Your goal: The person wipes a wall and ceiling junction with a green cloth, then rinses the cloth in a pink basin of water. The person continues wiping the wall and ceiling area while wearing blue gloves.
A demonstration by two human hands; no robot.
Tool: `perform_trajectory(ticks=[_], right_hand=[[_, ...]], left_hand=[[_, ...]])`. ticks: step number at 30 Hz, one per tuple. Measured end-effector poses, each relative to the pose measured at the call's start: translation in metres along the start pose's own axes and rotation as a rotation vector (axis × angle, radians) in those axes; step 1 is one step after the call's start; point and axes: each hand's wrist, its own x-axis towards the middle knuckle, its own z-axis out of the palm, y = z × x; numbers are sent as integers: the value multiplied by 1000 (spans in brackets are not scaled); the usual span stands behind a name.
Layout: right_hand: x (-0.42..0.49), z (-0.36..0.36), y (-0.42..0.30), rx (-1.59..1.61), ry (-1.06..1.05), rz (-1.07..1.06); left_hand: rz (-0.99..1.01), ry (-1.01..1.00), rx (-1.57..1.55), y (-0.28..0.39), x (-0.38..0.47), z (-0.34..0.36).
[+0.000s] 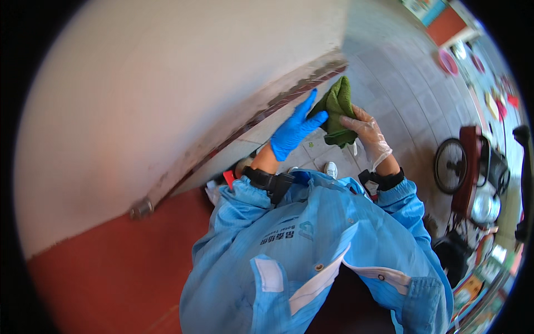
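A folded green cloth (340,102) hangs in front of me, above the tiled floor. My right hand (367,131), in a clear plastic glove, grips the cloth at its right edge, thumb on the near face. My left hand (294,127) wears a blue glove; its fingers are spread and its thumb tip is at the cloth's left side. Whether that thumb touches the cloth I cannot tell. Both wrists carry black straps over light-blue sleeves.
A pale wall (167,104) with a worn dark-red tile edge (288,98) runs along my left, above a red floor (125,267). At the right stand a wheeled dark-red item (465,175) and, farther off, a pink basin (448,62). White shoes (331,170) show below.
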Motion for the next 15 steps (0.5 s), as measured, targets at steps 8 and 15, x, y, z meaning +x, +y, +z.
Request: perform_trajectory(ticks=[8, 15], right_hand=[[0, 77, -11, -405, -273, 116], [-23, 130, -60, -1078, -501, -318]], left_hand=[[-86, 215, -441, 29, -78, 15], [59, 705, -186, 9, -149, -41]])
